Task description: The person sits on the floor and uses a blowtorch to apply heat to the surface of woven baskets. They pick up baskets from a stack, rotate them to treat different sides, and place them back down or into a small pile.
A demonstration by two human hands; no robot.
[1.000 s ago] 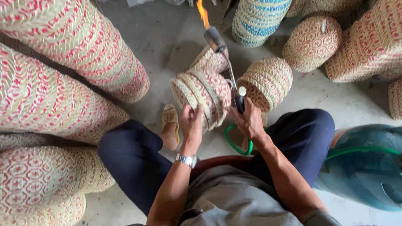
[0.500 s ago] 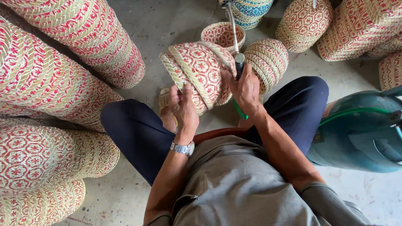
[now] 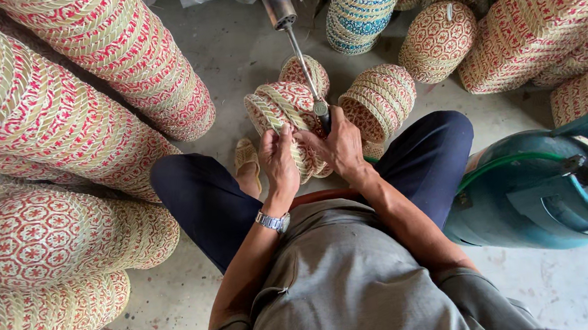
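I sit on the floor with a small woven basket [image 3: 281,112] of red and straw colour held between my knees. My left hand [image 3: 278,161] grips its near rim, a metal watch on the wrist. My right hand [image 3: 340,145] is closed around the handle of a gas torch [image 3: 286,20], whose metal tube rises away from me to a grey nozzle. No flame shows at the nozzle. Both hands touch the basket side by side.
Tall stacks of red woven baskets [image 3: 83,100] lie to my left and right [image 3: 548,22]. A blue-patterned stack [image 3: 363,1] stands ahead. Small nested baskets [image 3: 381,97] sit by my right knee. A teal gas cylinder [image 3: 544,189] stands at my right side. A sandal [image 3: 245,157] lies on the concrete.
The flame seen a second ago at the torch tip is gone. The basket has turned in my left hand, and my view has shifted closer over my lap.
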